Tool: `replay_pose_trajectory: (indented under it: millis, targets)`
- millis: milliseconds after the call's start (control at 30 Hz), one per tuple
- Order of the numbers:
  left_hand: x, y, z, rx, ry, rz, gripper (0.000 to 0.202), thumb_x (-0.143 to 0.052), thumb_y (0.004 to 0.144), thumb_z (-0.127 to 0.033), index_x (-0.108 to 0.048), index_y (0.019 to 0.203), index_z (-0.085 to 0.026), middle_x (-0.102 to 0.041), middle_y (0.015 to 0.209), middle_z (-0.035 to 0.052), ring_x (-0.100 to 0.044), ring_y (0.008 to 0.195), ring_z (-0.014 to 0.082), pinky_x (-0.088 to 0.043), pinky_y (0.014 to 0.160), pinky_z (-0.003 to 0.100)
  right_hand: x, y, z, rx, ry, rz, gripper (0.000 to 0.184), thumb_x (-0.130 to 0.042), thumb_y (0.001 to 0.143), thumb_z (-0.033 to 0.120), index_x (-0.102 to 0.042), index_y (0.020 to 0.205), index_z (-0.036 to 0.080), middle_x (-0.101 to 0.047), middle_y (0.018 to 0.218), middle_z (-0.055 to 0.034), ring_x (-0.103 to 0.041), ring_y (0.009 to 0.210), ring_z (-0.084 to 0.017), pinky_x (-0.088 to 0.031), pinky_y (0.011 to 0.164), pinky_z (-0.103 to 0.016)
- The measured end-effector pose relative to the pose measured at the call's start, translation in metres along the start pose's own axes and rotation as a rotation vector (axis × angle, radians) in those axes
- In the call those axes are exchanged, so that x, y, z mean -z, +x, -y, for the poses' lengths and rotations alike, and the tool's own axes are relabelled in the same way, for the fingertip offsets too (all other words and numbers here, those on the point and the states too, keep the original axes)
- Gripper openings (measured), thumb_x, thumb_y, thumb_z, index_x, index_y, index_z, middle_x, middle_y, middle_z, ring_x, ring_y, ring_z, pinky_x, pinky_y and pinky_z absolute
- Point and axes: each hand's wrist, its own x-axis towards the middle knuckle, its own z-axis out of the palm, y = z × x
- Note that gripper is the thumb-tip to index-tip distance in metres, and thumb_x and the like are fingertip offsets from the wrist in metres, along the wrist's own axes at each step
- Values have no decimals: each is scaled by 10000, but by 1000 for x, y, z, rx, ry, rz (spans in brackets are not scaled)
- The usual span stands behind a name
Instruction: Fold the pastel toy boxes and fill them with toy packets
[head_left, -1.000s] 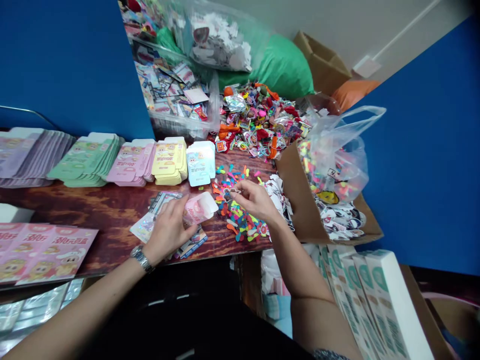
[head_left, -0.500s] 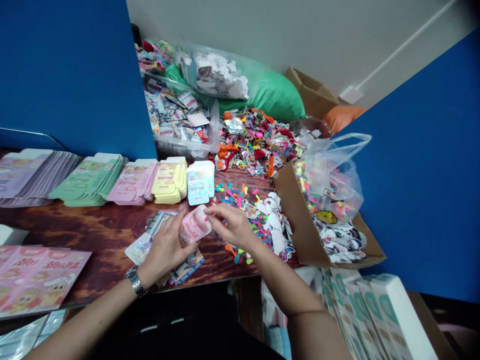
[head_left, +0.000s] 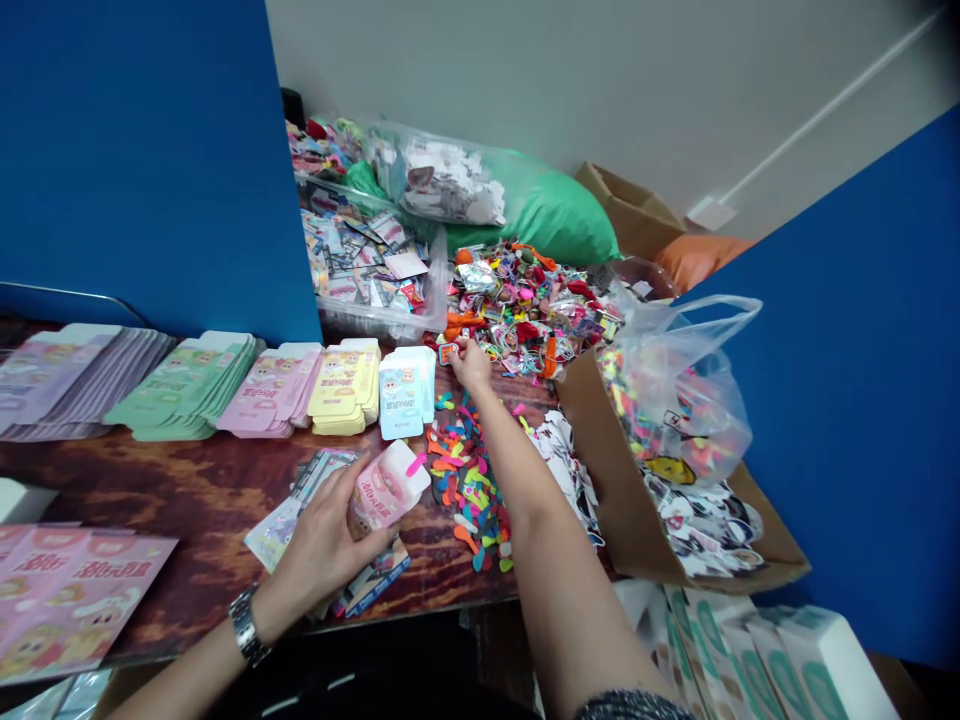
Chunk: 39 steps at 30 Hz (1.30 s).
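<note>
1. Left hand [head_left: 326,530]: closed around a small pink box [head_left: 379,492], thumb on the near side and fingers along the far side. Grip looks secure from where I stand.
2. Pink box: tilted, open end turned away from the wrist and to the right. Held above some loose cards [head_left: 279,528] on the table [head_left: 199,490]; whether its base touches them I cannot tell. A pink balloon [head_left: 415,464] lies at the mouth, partly outside it. How much else is inside cannot be made out.
3. Right hand [head_left: 471,368]: stretched out to the near edge of the trinket heap [head_left: 525,300], fingers drawn narrow at a small orange-and-blue tag [head_left: 448,353]. Contact appears likely; whether the tag is gripped I cannot confirm.
4. Surroundings: flat yellow cartons [head_left: 343,388] and flat blue cartons [head_left: 405,395] stand beyond the pink box; a loose spread of balloons [head_left: 471,490] lies under and beside the right forearm.
5. Step in hand, in my judgement: picking out a trinket while the box is kept ready to receive it.
6. Next move calls for a firm pinch on the tag, a lift free of its neighbours, and a steady box mouth. The protruding balloon should be tucked in, as it could snag or drop.
</note>
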Motion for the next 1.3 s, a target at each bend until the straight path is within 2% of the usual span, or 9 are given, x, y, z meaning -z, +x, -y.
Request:
replay_pose_trajectory:
  millis: [200,367,467,567,667,733,933,1133,1300]
  targets:
    - [-1,3,-1,-2,-28,13,785,-672,804,-459,-355,1467,-184,-577,1346,143,-592,1207,295,-497,1005,439,48,-44,-7,194,75,19,437,-561,913,288,-518,1334,178,-693,923,-20,-649,816,-155,-497,779,-259]
    - [1,7,-4,-2,-67,-10,782,-680,806,-430,-346,1481,-220,-552,1386,131,-567,1235,295,-474,1027,443,103,-112,7,643,160,-11,313,-577,932,273,-596,1237,205,-690,1073,-75,-638,901,-176,-511,782,-292]
    - [2,8,-5,18,-55,-23,778,-689,802,-449,-367,1470,-215,-566,1360,129,-569,1216,299,-470,1022,446,130,-149,22,777,149,-18,297,-591,940,247,-597,1236,230,-693,1033,-63,-629,895,-174,-509,779,-300]
    - [4,6,-5,5,-26,-39,779,-684,808,-434,-356,1474,-198,-571,1330,132,-570,1198,295,-468,1017,442,144,-174,37,838,244,132,308,-625,924,220,-593,1230,231,-684,953,-35,-628,825,-145,-506,730,-267]
    - [6,2,-6,-49,-8,-78,790,-688,808,-396,-340,1481,-174,-565,1320,144,-560,1195,294,-465,1018,439,137,-188,49,813,372,386,266,-621,930,229,-608,1195,206,-674,876,-9,-619,739,-114,-495,675,-233]
    - [9,-2,-6,-103,14,-112,805,-690,806,-362,-318,1490,-158,-554,1327,157,-545,1203,299,-462,1021,442,123,-194,57,757,384,492,218,-597,944,241,-630,1154,195,-676,847,-3,-609,700,-107,-486,656,-228]
    - [15,-15,-5,-153,85,-189,792,-669,802,-286,-297,1491,-168,-544,1322,156,-529,1201,306,-462,1017,463,90,-211,72,599,329,360,175,-597,930,242,-659,1087,197,-712,924,-29,-637,747,-127,-488,697,-247]
    - [16,-18,-4,-101,19,-215,737,-677,803,-323,-348,1448,-186,-560,1292,140,-558,1193,287,-478,1018,452,78,-213,68,418,616,441,185,-596,930,306,-634,1071,193,-714,894,-28,-677,757,-133,-532,661,-242]
    - [16,-19,-4,-78,-30,-209,708,-676,812,-352,-373,1429,-187,-567,1285,137,-568,1191,281,-482,1021,450,71,-213,67,403,647,440,194,-573,944,331,-618,1073,193,-720,917,-35,-693,782,-144,-558,676,-255]
